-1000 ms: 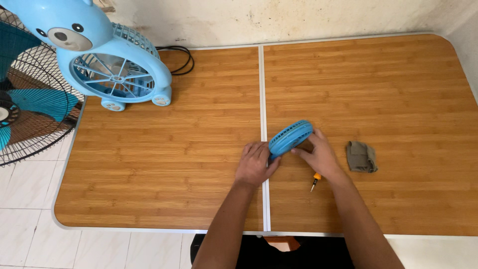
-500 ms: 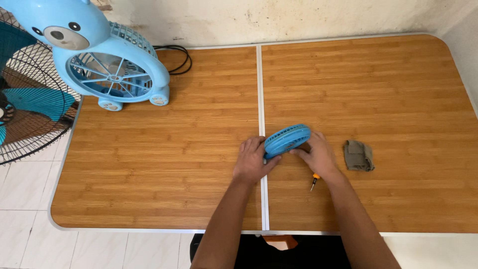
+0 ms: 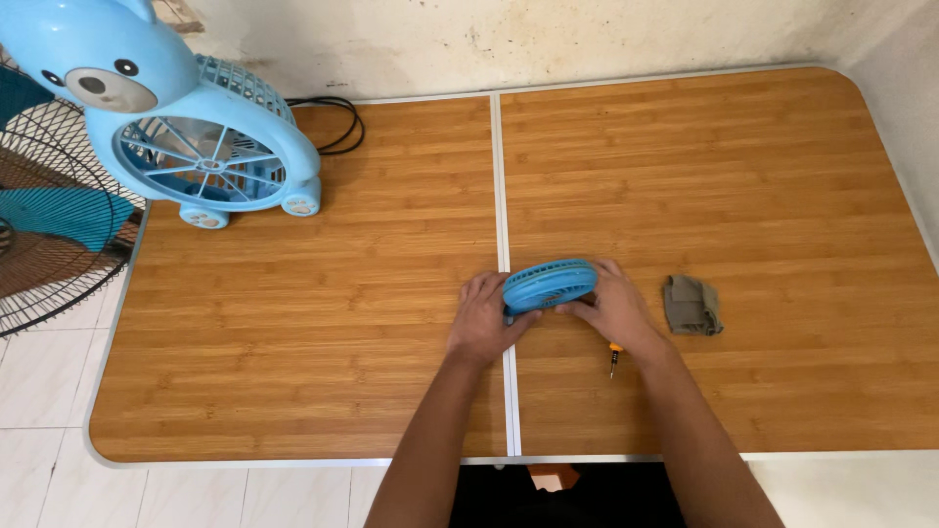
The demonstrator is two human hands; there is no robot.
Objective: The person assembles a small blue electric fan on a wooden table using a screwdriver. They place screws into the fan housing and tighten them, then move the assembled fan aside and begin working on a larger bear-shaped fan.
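Observation:
A small round blue fan part with a slotted grille (image 3: 549, 285) is held between both hands near the middle of the wooden table (image 3: 293, 323). My left hand (image 3: 482, 321) grips its left edge and my right hand (image 3: 613, 309) grips its right side. A small screwdriver with an orange handle (image 3: 613, 358) lies on the table under my right wrist. A grey plastic piece (image 3: 693, 305) rests just right of my right hand.
A blue bear-shaped desk fan (image 3: 186, 127) stands at the table's back left, with a black cable (image 3: 333, 122) looped behind it. A large standing fan with a black wire guard (image 3: 49, 225) sits beyond the left edge. A wall runs along the back.
The blue fan part has tipped from a steep tilt to nearly level between my hands. The view has shifted slightly.

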